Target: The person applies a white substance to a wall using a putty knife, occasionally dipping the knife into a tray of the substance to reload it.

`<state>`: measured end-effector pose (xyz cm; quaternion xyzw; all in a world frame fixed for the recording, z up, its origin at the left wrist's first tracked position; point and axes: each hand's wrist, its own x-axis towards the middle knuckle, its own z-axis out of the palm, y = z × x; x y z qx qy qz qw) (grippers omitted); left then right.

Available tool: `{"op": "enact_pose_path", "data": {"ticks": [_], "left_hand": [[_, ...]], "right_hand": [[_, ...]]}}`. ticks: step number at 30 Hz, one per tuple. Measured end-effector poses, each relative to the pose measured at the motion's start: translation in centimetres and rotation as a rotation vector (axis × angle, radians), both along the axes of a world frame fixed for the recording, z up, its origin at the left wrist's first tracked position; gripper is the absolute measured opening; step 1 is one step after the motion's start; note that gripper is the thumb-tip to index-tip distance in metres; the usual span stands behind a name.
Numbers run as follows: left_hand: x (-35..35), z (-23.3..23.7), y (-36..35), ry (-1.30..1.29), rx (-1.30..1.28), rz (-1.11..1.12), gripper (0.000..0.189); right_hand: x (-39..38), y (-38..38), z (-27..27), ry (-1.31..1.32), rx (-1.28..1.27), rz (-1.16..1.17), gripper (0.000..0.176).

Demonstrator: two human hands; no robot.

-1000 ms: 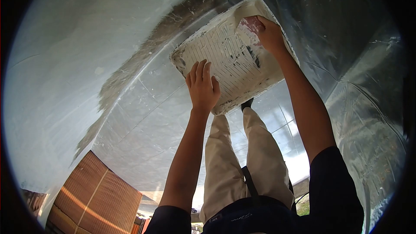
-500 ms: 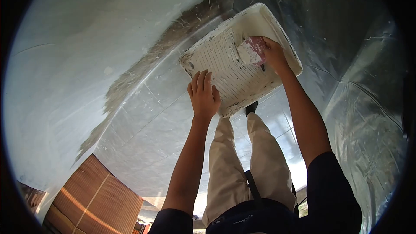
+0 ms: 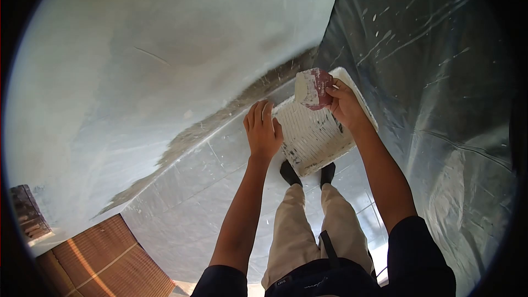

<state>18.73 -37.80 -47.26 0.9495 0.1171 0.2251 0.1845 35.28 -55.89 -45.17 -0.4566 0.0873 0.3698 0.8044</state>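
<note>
My right hand [image 3: 346,104] is closed on a flat maroon piece [image 3: 322,85], whose left half is coated with off-white paint. It is held up over a white paint tray [image 3: 313,154] with a ribbed, paint-covered slope, and hides part of the tray's far end. The kind of piece it is cannot be made out. My left hand [image 3: 263,132] holds nothing; its fingers are stretched out and it overlaps the tray's left edge in this view.
A pale wall [image 3: 181,22] with an unpainted brownish strip [image 3: 247,91] along its base rises on the left. Dark plastic sheeting [image 3: 434,77] with white splashes hangs on the right. Silvery sheeting [image 3: 203,209] covers the floor, and brown slatted panels [image 3: 110,258] lie at lower left.
My right hand has lifted the maroon piece up off the tray and turned it upright. The tray looks lower and smaller in view. The left hand keeps its open pose.
</note>
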Motion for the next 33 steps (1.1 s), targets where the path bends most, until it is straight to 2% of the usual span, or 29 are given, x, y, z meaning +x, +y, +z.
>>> {"op": "enact_pose_path", "data": {"ticks": [4,12,17,25,33], "left_hand": [[2.2,6.3,3.3,-0.131,0.066,0.002,0.047],[4.7,19.3,7.9,-0.348,0.246,-0.037,0.045],[6.2,26.7,9.5,-0.486,0.390,-0.013,0.044],[8.8,36.0,10.5,-0.615,0.551,0.046,0.049],[11.5,44.1,12.1,-0.697,0.790,0.108,0.048]], "right_hand": [[0.2,3.3,8.5,-0.060,0.125,-0.021,0.034],[0.5,6.7,18.0,-0.229,0.254,0.041,0.033],[-0.8,8.1,26.5,-0.340,0.314,0.014,0.036],[1.7,8.9,35.3,-0.566,0.445,0.011,0.036],[3.9,9.0,43.2,-0.680,0.550,0.045,0.033]]}}
